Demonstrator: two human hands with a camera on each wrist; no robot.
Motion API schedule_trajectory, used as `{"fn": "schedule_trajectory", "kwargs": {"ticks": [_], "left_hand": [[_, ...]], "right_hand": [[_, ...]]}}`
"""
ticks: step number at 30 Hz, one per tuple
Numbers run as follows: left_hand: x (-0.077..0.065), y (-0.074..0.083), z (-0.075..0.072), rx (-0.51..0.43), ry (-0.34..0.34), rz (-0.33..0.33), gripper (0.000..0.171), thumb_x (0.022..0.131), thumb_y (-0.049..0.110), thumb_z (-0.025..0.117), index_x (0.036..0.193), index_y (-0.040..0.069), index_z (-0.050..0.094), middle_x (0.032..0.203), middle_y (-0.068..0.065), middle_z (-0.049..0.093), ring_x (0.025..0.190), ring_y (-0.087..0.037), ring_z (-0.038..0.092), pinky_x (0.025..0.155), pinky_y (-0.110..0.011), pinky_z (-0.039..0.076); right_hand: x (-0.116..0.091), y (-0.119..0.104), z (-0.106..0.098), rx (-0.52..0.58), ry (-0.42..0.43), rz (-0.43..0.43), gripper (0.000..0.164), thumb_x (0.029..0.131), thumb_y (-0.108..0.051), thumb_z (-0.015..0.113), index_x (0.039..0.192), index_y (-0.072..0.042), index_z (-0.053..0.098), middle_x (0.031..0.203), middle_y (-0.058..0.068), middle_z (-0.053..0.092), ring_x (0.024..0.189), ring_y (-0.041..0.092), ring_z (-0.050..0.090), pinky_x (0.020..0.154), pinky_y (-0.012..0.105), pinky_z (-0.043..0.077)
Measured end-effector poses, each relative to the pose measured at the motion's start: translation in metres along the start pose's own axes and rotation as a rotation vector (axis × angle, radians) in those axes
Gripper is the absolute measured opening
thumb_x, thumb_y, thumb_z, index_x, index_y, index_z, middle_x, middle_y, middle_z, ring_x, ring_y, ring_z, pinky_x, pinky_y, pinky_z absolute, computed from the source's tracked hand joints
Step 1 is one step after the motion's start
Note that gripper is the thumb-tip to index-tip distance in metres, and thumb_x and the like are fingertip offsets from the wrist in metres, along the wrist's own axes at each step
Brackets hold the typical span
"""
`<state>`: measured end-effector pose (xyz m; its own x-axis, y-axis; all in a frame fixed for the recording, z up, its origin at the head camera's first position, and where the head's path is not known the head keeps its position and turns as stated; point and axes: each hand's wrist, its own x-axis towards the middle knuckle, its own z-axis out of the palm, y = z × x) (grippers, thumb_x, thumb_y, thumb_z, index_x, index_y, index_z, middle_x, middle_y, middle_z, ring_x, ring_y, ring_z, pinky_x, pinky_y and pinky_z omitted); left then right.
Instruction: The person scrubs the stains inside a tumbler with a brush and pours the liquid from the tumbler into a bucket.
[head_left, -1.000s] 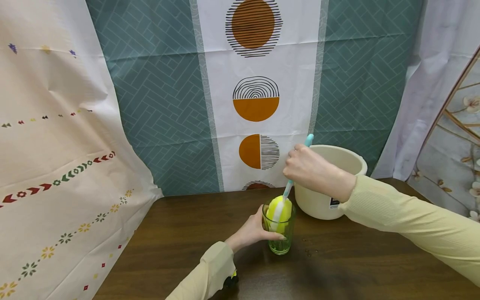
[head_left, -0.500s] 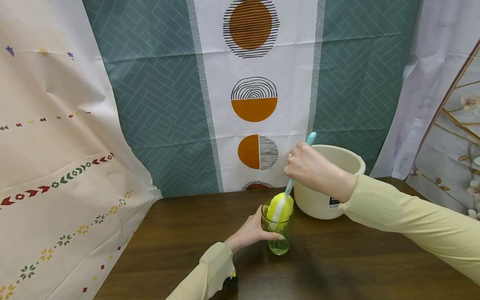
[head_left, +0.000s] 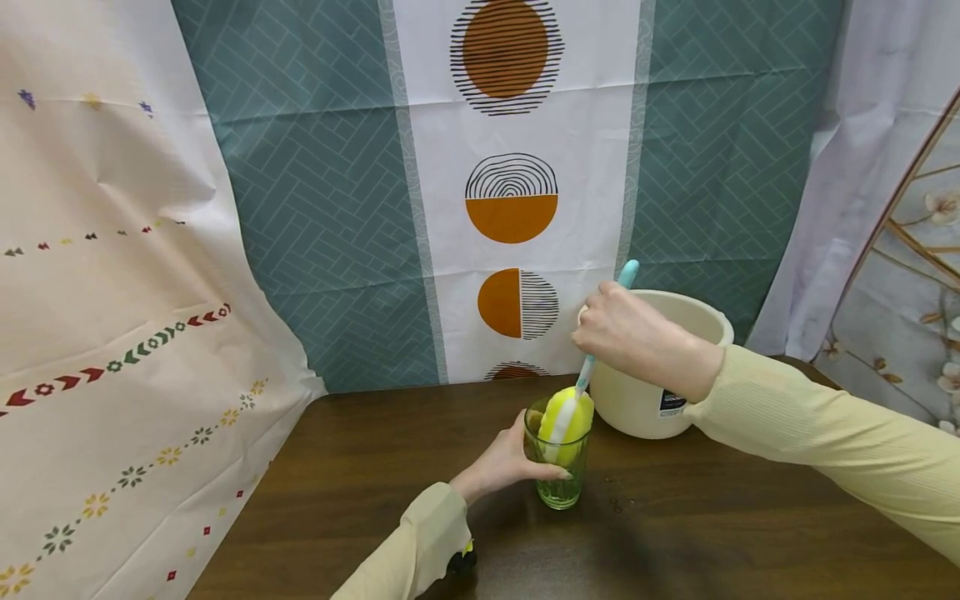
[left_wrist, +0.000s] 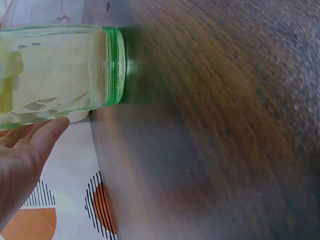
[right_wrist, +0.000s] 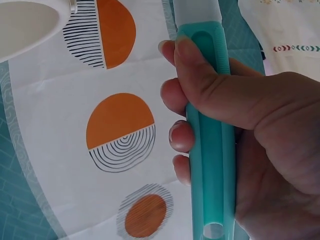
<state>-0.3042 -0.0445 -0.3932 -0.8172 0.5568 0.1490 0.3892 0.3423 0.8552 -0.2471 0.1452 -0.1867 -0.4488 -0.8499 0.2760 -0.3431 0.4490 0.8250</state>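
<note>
A green-tinted drinking glass [head_left: 558, 492] stands upright on the table. My left hand [head_left: 504, 463] grips its side, thumb across the front and fingers behind. In the left wrist view the glass [left_wrist: 60, 70] lies sideways across the picture, its thick base on the wood. A sponge bottle brush with a yellow and white head [head_left: 567, 421] is partly inside the glass, its upper part above the rim. My right hand [head_left: 626, 333] grips the brush's turquoise handle [right_wrist: 212, 145], thumb along it and fingers curled round, as the right wrist view shows. The brush leans to the right.
Behind my right hand stands a cream bucket [head_left: 637, 408] with a dark label. The dark wooden table [head_left: 360, 467] has small droplets right of the glass. Patterned cloths [head_left: 322, 208] hang behind and at both sides.
My right hand has moved slightly up and to the right, and the brush head has shifted towards the glass's right side. My left hand and the glass have stayed in place.
</note>
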Motion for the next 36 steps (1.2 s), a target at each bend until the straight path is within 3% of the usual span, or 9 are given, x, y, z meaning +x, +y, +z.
{"fn": "schedule_trajectory", "kwargs": {"ticks": [14, 36], "left_hand": [[-0.0013, 0.0006, -0.0005, -0.028, -0.018, -0.012, 0.071, 0.068, 0.033, 0.08, 0.12, 0.015, 0.036, 0.103, 0.007, 0.055, 0.092, -0.009, 0.054, 0.079, -0.03, 0.043], [0.0003, -0.0004, -0.0003, -0.032, -0.01, 0.004, 0.079, 0.068, 0.03, 0.08, 0.128, 0.013, 0.031, 0.106, 0.006, 0.054, 0.093, -0.01, 0.054, 0.08, -0.031, 0.042]], "right_hand": [[-0.0009, 0.0053, -0.0032, 0.079, -0.01, -0.014, 0.027, 0.063, -0.003, 0.077, 0.054, -0.014, 0.055, 0.052, 0.0, 0.046, 0.048, 0.016, 0.042, 0.05, 0.027, 0.031], [-0.0006, 0.0073, 0.002, 0.065, 0.029, 0.038, 0.027, 0.064, -0.009, 0.08, 0.054, -0.014, 0.055, 0.054, 0.0, 0.051, 0.048, 0.015, 0.04, 0.049, 0.026, 0.029]]}}
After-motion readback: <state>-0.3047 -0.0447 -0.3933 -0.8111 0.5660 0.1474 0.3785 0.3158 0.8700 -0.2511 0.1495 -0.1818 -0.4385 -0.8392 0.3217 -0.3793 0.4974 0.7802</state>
